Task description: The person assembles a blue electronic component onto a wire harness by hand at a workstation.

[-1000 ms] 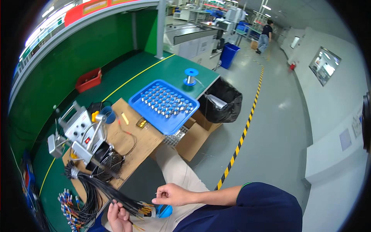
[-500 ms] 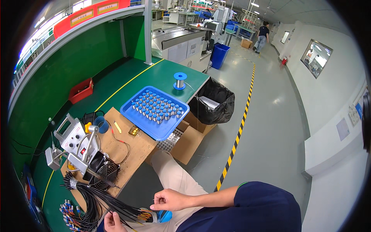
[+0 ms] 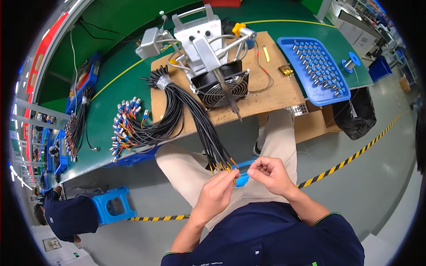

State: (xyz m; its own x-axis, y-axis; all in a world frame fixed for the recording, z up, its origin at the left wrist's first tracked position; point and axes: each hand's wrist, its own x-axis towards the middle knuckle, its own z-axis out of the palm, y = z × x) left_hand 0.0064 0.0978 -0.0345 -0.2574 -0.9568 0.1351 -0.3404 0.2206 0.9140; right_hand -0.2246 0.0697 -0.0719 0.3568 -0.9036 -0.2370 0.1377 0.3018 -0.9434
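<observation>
A bundle of black cables droops over the bench's front edge, its stripped ends showing orange, yellow and red wires above my lap. My left hand is closed in a pinch at these wire ends, on a cable end. Close to its right, my right hand pinches with thumb and forefinger; what lies between them is too small to make out. The cables' other ends, with metal and blue connectors, rest on the bench at left. Above the bundle stands a soldering station, its iron slanting down past a black fan.
On the right of the bench are a blue tray of small spools and a single larger spool. A black-lined bin stands beyond. Another cable bundle lies far left. A person sits near a blue stool.
The view has swung left, bringing the cables and soldering station to the middle. Both hands now show close together over my lap, still with fingers pinched.
</observation>
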